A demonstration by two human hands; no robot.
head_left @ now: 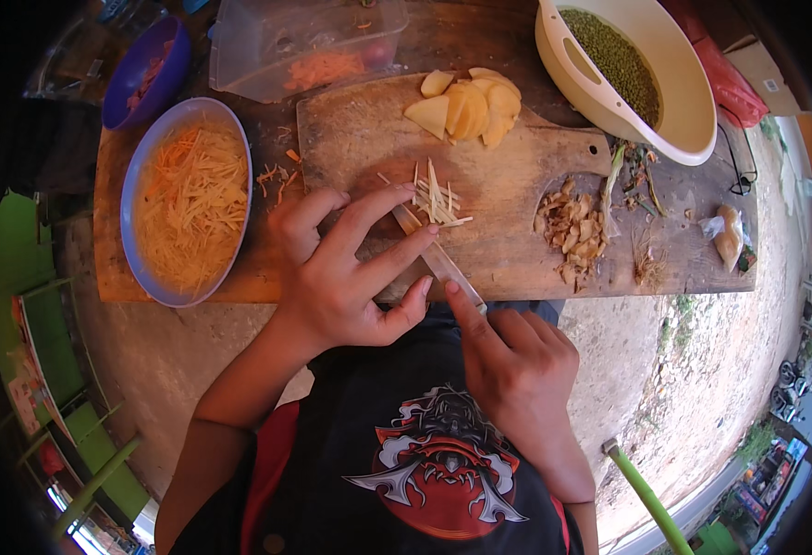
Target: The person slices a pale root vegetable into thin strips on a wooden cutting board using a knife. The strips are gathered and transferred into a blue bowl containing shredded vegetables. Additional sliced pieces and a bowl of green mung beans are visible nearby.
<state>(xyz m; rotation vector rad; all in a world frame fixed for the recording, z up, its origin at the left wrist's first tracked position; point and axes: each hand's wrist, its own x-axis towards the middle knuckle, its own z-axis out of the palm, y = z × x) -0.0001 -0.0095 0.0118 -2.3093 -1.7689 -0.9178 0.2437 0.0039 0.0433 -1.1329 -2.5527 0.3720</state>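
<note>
My right hand [517, 354] grips a knife [441, 260], its index finger laid along the top of the blade. The blade points up and left on the wooden cutting board [350, 132]. My left hand [357, 270] has its fingers spread over the blade, fingertips at the blade and the thin pale strips [437, 198]; whether it presses on anything I cannot tell. Sliced peeled potatoes [475, 104], as they appear, lie in a pile at the board's far edge. A blue-rimmed bowl [191, 215] to the left holds shredded pale and orange vegetables in liquid.
Behind stand a purple bowl [170, 52], a clear plastic container [246, 59] with orange shreds, and a cream colander [687, 90] holding green beans or grains. Brown peelings [572, 225], dry roots [649, 263] and a small plastic bag [730, 236] lie at right. The wooden table's edge [676, 288] is near me.
</note>
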